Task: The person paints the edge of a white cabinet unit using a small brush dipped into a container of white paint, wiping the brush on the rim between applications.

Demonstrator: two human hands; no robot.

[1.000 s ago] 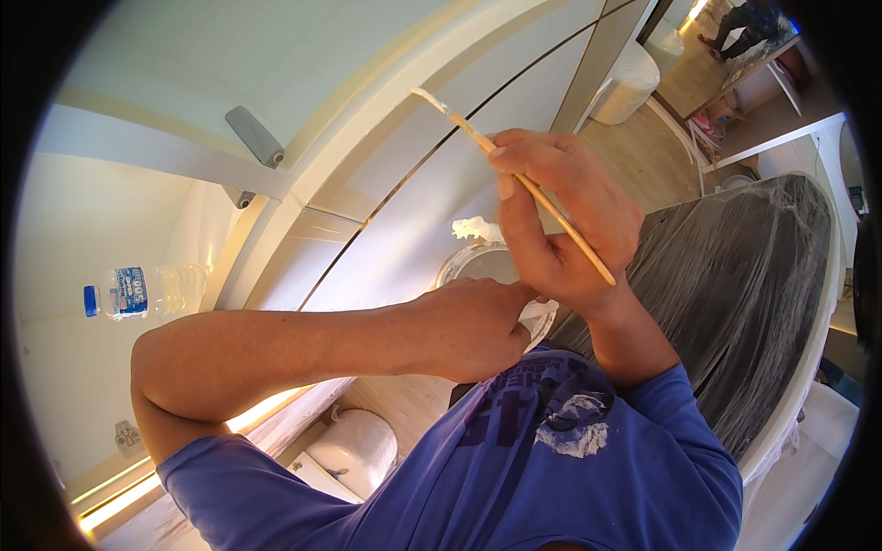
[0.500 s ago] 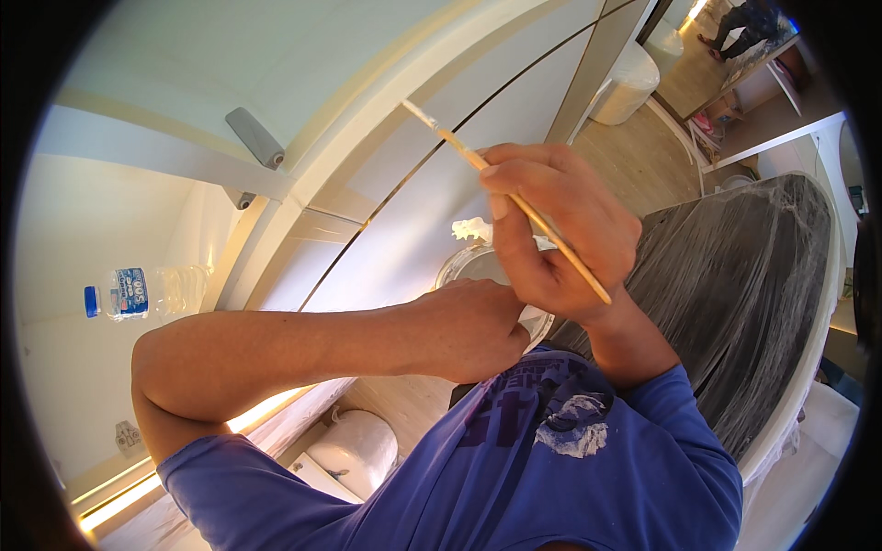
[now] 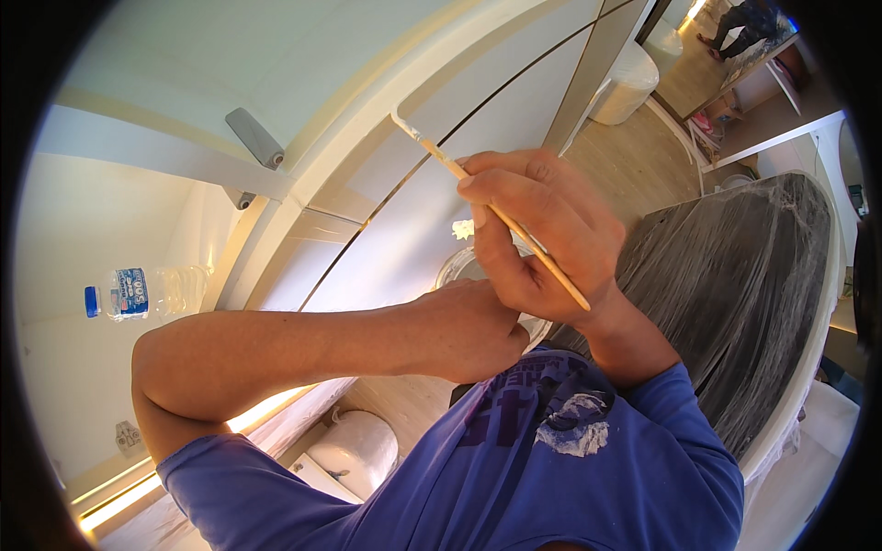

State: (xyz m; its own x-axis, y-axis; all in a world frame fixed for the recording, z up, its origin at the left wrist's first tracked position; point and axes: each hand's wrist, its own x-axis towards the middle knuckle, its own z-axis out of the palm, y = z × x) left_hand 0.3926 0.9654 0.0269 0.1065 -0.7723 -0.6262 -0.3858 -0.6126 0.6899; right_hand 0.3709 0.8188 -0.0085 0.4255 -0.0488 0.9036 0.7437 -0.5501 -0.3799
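Observation:
My right hand (image 3: 547, 230) pinches a thin paintbrush (image 3: 514, 225) with a pale wooden handle. White paint coats the brush's end, and its tip meets the edge of a white frame strip (image 3: 344, 151) beside the grey panel (image 3: 478, 156). Below it, my left hand (image 3: 482, 331) is closed over a round, pale-rimmed tub (image 3: 450, 268); its fingertips are hidden, and the hands cover much of the tub. A ragged pale patch (image 3: 464, 229) shows just beyond the rim.
A plastic bottle (image 3: 129, 292) with a blue cap and label stands at the left, under a grey hinge-like fitting (image 3: 254, 138). Dark furniture wrapped in clear film (image 3: 726, 285) is close on my right. White wrapped round pieces (image 3: 627, 84) stand beyond on the wooden floor (image 3: 616, 170).
My right hand has shifted slightly left with the paintbrush, and the brush tip has moved a little left and down along the white strip. My left hand stays in place.

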